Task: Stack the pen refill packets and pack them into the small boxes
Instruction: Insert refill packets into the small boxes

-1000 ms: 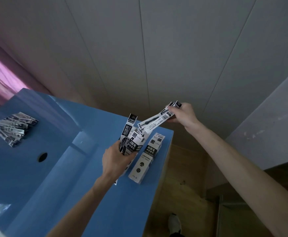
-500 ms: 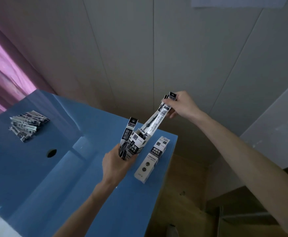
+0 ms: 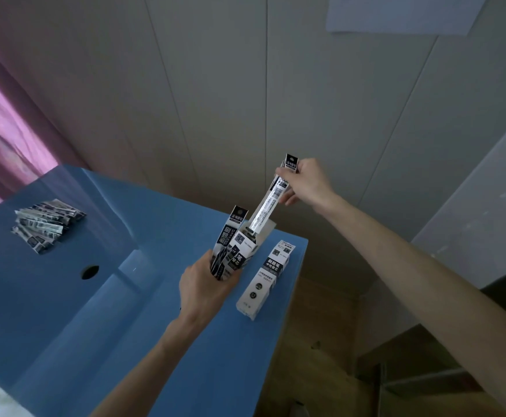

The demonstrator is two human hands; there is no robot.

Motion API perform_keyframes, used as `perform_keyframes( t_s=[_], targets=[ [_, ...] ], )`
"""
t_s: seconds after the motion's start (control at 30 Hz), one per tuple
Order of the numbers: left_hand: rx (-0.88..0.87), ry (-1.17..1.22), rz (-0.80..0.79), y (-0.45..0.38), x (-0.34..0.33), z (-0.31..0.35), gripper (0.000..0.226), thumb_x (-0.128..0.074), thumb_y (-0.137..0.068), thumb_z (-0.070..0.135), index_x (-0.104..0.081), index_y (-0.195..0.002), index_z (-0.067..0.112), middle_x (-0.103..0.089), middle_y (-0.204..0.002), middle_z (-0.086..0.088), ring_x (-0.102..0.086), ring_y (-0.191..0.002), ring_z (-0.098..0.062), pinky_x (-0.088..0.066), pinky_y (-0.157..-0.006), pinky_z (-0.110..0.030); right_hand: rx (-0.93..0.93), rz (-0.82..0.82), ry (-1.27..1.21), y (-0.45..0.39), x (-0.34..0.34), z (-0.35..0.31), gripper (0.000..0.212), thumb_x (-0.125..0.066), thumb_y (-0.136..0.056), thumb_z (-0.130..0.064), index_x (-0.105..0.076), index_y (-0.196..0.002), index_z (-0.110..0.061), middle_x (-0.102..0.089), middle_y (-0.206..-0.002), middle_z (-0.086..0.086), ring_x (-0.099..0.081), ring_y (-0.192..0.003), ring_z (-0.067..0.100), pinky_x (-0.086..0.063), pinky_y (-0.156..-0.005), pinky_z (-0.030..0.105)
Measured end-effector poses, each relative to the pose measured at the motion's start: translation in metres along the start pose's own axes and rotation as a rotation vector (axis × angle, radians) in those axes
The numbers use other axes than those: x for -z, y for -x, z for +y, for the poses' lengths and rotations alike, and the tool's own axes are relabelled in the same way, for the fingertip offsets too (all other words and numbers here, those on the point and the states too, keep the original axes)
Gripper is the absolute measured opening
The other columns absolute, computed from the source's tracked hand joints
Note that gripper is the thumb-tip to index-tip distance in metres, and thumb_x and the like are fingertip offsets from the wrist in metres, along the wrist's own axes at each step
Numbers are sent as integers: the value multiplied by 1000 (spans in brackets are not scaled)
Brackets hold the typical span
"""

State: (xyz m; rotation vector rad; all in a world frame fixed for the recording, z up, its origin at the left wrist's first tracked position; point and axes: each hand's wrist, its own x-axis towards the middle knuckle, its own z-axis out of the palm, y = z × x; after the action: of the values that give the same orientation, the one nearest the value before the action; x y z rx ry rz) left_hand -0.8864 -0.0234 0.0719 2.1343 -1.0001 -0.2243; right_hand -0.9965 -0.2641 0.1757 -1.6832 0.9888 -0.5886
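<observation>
Refill packets, gathered into a slim stack, are pinched at their top end by the right hand, fingers closed on them, so the lower end aims straight into the open box. The left hand wraps that box near its base and tilts its mouth toward 1 o'clock to meet the stack; the open flap stands up at the box's 11 o'clock side, clear of the mouth. Just beside it at 3 o'clock a closed box lies on the blue surface. Loose packets wait well apart at 9 o'clock, past a round hole. Nothing blocks the mouth, though the packet ends could catch on its rim.
</observation>
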Motion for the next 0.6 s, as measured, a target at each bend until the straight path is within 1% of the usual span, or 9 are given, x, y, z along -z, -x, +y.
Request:
perform_keyframes(
  t_s=[0.07, 0.13, 0.23, 0.33, 0.4, 0.47, 0.5, 0.57, 0.6],
  targets=[
    [-4, 22, 2, 1, 2, 0, 30, -82, -79, 44, -61, -82, 23, -68, -68, 8, -65, -62, -13, -54, -57, -42, 7, 22, -27, 2, -2, 3, 28, -60, -104, -19, -59, -107, 8, -70, -78, 29, -73, -56, 29, -56, -46, 34],
    [7, 86, -4, 1, 3, 0, 28, -85, -77, 41, -63, -82, 24, -69, -69, 9, -66, -64, -12, -56, -59, -44, 45, 44, -43, 8, -8, 5, 26, -61, -104, -21, -61, -101, 5, -71, -81, 30, -74, -58, 30, -57, -50, 37],
    [18, 164, -12, -1, 4, 0, 24, -88, -75, 35, -66, -83, 28, -71, -71, 14, -69, -66, -7, -58, -61, -46, 124, 73, 5, 22, -20, 10, 30, -61, -103, -24, -62, -93, 4, -72, -74, 21, -73, -57, 28, -57, -51, 39],
    [26, 165, -18, -1, 4, 0, 24, -87, -75, 34, -64, -80, 27, -70, -69, 13, -68, -65, -8, -57, -60, -47, 153, 73, 29, 33, -30, 17, 32, -61, -103, -27, -64, -91, 2, -72, -75, 16, -72, -56, 23, -56, -48, 32],
    [26, 163, -23, -2, 3, 0, 26, -85, -73, 41, -64, -80, 27, -71, -69, 11, -69, -65, -10, -58, -60, -48, 169, 86, 26, 36, -36, 22, 30, -62, -102, -29, -65, -91, -1, -73, -77, 13, -72, -55, 21, -57, -51, 38],
    [34, 169, -24, -4, 2, 1, 29, -80, -71, 47, -64, -79, 25, -71, -68, 9, -69, -65, -13, -58, -61, -48, 201, 62, 28, 38, -43, 28, 29, -65, -100, -31, -67, -96, -2, -73, -81, 11, -71, -56, 21, -59, -56, 47],
    [35, 175, -24, -5, 2, 2, 30, -78, -70, 49, -64, -79, 24, -70, -68, 8, -69, -64, -15, -57, -60, -49, 229, 6, 62, 40, -46, 29, 33, -67, -98, -36, -68, -102, -4, -74, -85, 9, -72, -59, 20, -61, -60, 49],
    [38, 177, -24, -5, 3, 3, 30, -77, -70, 49, -63, -78, 24, -70, -68, 7, -69, -65, -16, -58, -61, -49, 279, -118, 223, 44, -51, 32, 55, -68, -87, -58, -67, -121, -14, -76, -102, 0, -73, -69, 11, -64, -73, 40],
    [44, 176, -21, -6, 3, 3, 29, -79, -71, 48, -63, -78, 24, -70, -67, 8, -69, -65, -16, -58, -61, -49, 293, -127, 283, 44, -51, 33, 64, -67, -83, -66, -65, -127, -20, -75, -109, -7, -71, -74, 3, -62, -79, 33]
  ],
)
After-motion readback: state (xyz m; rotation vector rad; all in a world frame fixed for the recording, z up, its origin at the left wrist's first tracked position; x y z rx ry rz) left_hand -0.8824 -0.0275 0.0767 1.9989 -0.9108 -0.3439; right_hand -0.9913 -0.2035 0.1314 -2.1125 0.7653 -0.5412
